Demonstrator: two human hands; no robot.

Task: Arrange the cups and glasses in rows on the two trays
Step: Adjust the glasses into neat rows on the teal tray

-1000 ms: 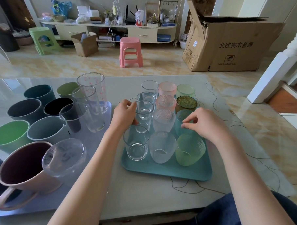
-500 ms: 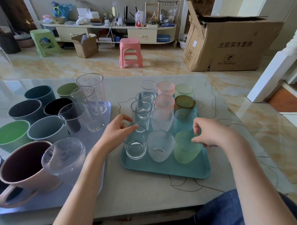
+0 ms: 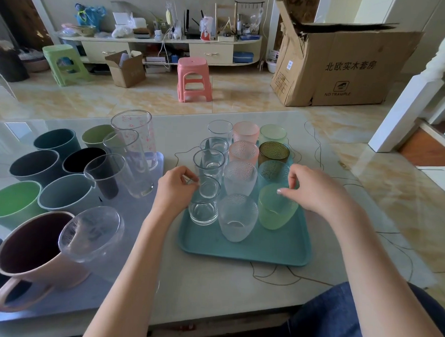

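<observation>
A teal tray [image 3: 276, 249] holds three rows of small glasses: clear ones on the left, frosted and pink ones in the middle, green ones on the right. My left hand [image 3: 174, 189] pinches the rim of the nearest clear glass [image 3: 204, 205]. My right hand [image 3: 314, 190] holds the rim of the nearest light green glass [image 3: 275, 211] with its fingertips. A frosted glass [image 3: 235, 220] stands between the two. To the left, a translucent tray [image 3: 138, 210] carries several coloured cups, a pink mug [image 3: 34, 257] and tall clear glasses [image 3: 135, 149].
The table's near edge [image 3: 209, 320] runs just below the trays, with my knee in jeans at the lower right. Beyond the table stand a pink stool [image 3: 193, 78], a green stool [image 3: 64, 63] and a large cardboard box [image 3: 348, 66].
Both hands have drawn back from the middle glasses to the nearest row. The left hand now pinches the front clear glass and the right hand holds the front green glass.
</observation>
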